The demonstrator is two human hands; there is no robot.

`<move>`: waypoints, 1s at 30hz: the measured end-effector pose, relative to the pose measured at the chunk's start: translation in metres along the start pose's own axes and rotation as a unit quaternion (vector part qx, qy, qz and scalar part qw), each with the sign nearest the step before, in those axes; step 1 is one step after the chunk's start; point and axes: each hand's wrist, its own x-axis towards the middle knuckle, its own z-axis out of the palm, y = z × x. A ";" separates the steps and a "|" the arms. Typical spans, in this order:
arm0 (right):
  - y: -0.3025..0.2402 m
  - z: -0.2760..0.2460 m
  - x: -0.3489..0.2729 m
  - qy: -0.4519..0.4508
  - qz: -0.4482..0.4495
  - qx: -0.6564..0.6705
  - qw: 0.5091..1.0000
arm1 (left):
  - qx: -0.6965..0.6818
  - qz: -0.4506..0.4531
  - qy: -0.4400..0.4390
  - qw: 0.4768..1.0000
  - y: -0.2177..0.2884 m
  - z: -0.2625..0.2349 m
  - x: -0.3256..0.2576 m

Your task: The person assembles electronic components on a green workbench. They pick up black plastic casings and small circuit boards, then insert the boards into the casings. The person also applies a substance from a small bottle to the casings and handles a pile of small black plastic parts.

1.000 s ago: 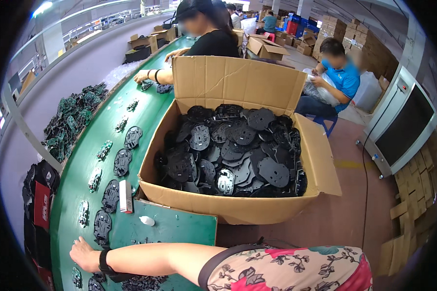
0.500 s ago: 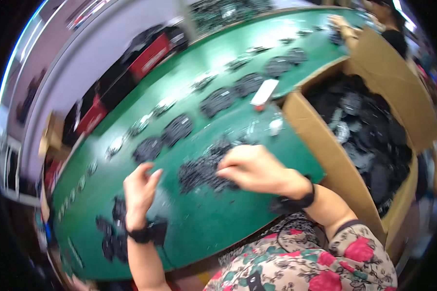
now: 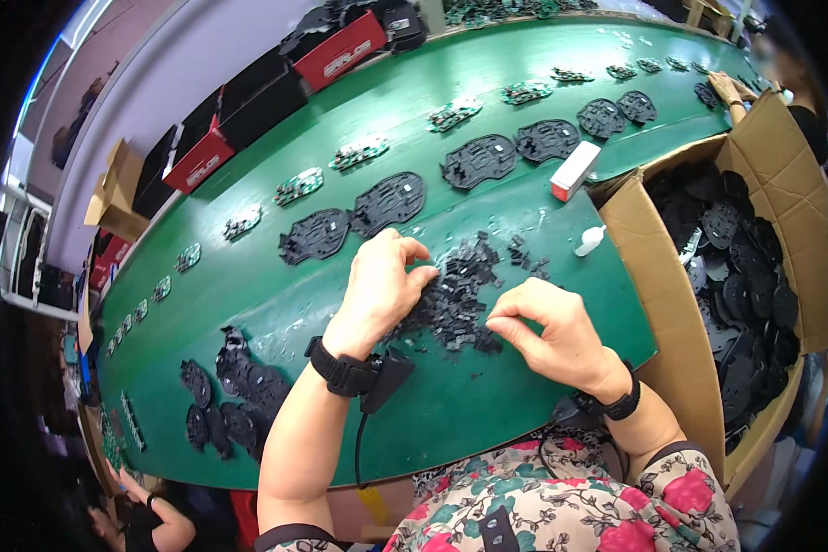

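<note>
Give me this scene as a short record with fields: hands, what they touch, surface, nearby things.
Left hand: fingers bent, picking in the pile of small black parts
Right hand: fingertips pinched at the pile's right edge
Surface: green belt
Nearby: black flat plates in a row, cardboard box of black discs on the right, small white bottle

Open brown cardboard box of black parts at right edge. Red-and-black flat cartons line the upper left. Small white-and-red box upper centre-right.
</note>
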 end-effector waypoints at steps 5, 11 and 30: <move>0.008 -0.006 0.005 0.022 -0.033 -0.024 0.999 | 0.049 0.025 -0.033 0.998 0.000 0.014 0.015; 0.022 0.017 0.022 0.028 -0.084 -0.048 0.995 | -0.053 0.040 -0.002 0.998 -0.006 0.005 0.006; 0.000 0.071 0.111 0.089 0.036 0.164 0.982 | -0.179 -0.064 0.098 0.977 0.019 -0.050 -0.023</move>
